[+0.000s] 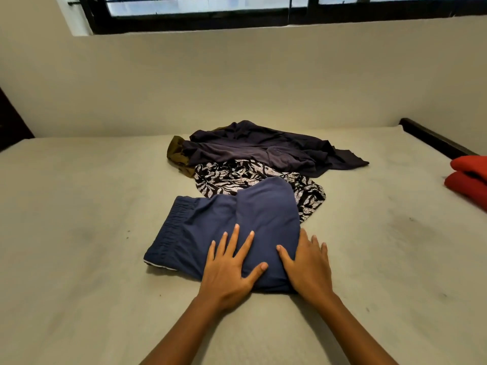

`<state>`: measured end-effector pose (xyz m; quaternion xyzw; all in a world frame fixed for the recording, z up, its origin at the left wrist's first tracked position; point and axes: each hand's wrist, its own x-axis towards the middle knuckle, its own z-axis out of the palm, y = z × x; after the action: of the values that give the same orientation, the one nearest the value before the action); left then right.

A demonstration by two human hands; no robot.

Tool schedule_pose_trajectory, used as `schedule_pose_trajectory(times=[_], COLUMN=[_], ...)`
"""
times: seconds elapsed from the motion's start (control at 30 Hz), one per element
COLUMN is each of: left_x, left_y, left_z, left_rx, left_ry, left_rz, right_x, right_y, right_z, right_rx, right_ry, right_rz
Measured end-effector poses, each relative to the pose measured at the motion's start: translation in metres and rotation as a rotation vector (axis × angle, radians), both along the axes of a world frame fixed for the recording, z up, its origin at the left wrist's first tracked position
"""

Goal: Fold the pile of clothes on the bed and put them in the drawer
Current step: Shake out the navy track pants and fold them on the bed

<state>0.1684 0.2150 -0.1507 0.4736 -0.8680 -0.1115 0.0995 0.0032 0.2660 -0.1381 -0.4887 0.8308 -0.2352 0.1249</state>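
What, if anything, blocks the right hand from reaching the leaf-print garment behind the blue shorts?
Probably nothing. The right hand lies flat at the blue shorts' right edge; the leaf-print garment lies just beyond, its near corner exposed on bare bed. The shorts only overlap part of it.

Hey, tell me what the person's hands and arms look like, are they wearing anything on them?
The left hand and right hand are bare: no gloves, rings, watch or bracelet. The left forearm and right forearm are bare too; no sleeve shows up to the bottom edge of the picture. The fingernails look short and unpainted.
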Motion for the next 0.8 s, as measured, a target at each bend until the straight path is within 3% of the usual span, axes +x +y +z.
schedule_pose_trajectory(times=[0.13, 0.27, 0.33, 0.43, 0.57, 0.63, 0.73, 0.8], left_x=[0.013, 0.025, 0.035, 0.055, 0.086, 0.099, 0.115, 0.129], left_y=[0.011, 0.005, -0.005, -0.025, -0.048, -0.051, -0.048, -0.049], left_z=[0.008, 0.018, 0.022, 0.034, 0.045, 0.047, 0.056, 0.057], left_rx=[-0.007, -0.009, -0.042, -0.082, 0.029, 0.186, 0.607, 0.711], left_ry=[0.024, 0.088, 0.118, 0.22, 0.467, 0.719, 1.308, 1.428], left_rz=[0.034, 0.049, 0.075, 0.172, 0.363, 0.419, 0.522, 0.548], right_x=[-0.003, -0.024, -0.024, 0.001, 0.061, 0.099, 0.145, 0.156], right_y=[-0.002, -0.023, -0.035, -0.058, -0.094, -0.11, -0.12, -0.119], right_z=[0.023, 0.047, 0.061, 0.091, 0.134, 0.144, 0.131, 0.11], right_rx=[-0.164, -0.052, -0.04, -0.135, -0.175, -0.09, -0.049, -0.081], right_ry=[-0.342, -0.955, -1.15, -1.124, -0.999, -0.923, -0.848, -0.781], right_rz=[-0.077, -0.205, -0.167, -0.048, 0.163, 0.273, 0.446, 0.49])
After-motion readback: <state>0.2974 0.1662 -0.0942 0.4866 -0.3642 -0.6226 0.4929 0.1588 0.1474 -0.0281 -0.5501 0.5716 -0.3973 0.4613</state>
